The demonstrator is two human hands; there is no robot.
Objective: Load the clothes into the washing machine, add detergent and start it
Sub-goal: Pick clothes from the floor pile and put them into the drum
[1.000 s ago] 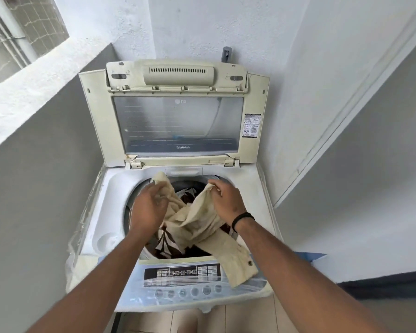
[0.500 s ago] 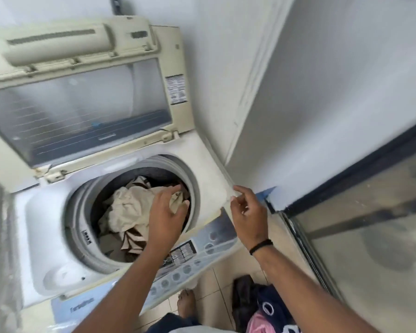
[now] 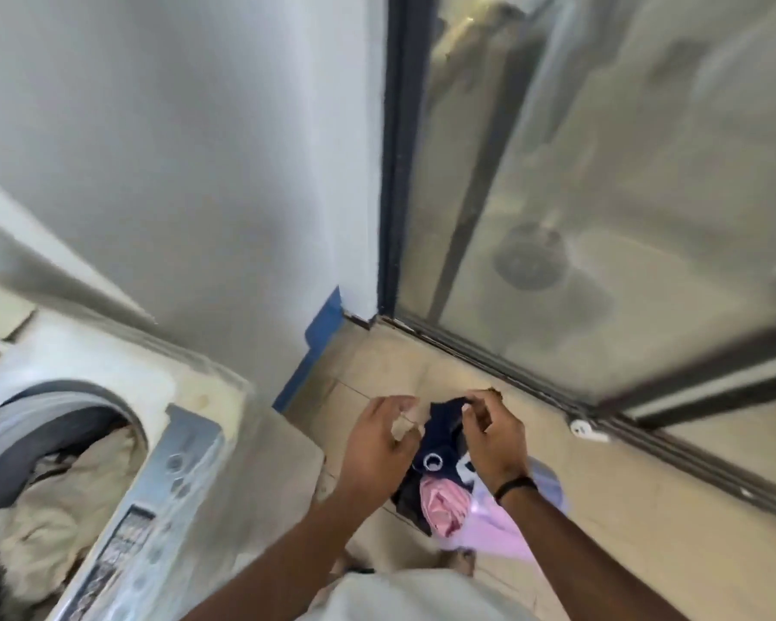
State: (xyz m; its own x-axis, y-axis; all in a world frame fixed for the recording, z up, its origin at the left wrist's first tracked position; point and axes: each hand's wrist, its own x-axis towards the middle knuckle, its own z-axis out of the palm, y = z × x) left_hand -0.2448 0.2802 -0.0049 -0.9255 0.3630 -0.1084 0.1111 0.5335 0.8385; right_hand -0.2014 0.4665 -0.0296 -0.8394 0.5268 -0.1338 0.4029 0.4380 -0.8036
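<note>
Floor clothes (image 3: pixel 440 481) beneath both hands' grip

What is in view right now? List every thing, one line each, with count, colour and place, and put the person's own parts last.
washing machine: one, white, lower left, drum open
control panel: one, grey-blue, front edge of the machine
beige cloth: one bundle, cream, inside the drum
navy garment: one, dark blue with white print, top of the pile on the floor
pink garment: one, pink, in the pile below the navy one
lilac bag: one, pale purple, under the pile
wall: white, behind the machine
blue strip: one, blue, at the foot of the wall
glass door: one, dark frame, right
floor: beige tiles
left hand: one, fingers curled, above the pile, holding nothing
right hand: one, black wristband, fingertips at the navy garment
</note>
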